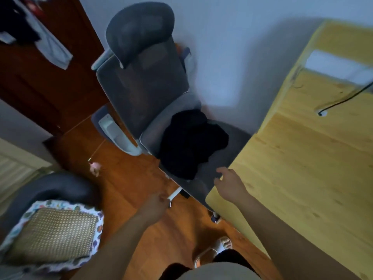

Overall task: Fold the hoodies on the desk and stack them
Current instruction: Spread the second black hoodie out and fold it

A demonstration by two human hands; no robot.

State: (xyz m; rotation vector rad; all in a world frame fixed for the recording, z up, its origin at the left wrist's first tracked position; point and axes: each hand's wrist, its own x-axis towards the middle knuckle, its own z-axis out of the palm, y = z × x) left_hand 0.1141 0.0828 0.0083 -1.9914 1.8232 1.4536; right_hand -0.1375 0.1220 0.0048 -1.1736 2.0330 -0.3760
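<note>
Hoodie (pixel 191 142), black, lies crumpled on the chair (pixel 145 81) beside the table (pixel 302 158). My right hand (pixel 228 183) reaches toward it, grip released; my left hand (pixel 156 205) hangs loosely curled, grasping nothing.

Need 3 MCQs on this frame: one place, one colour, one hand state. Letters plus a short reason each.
1. Where does the dark garment lie?
A. on the desk
B. on the office chair seat
C. on the floor
2. What colour is the desk top?
A. white
B. black
C. light yellow wood
3. What is the right hand doing?
A. reaching open toward the garment
B. gripping the cable
C. pressing on the desk

Answers:
1 B, it is piled on the office chair seat.
2 C, pale wood grain shows.
3 A, fingers spread, holding nothing.
</note>
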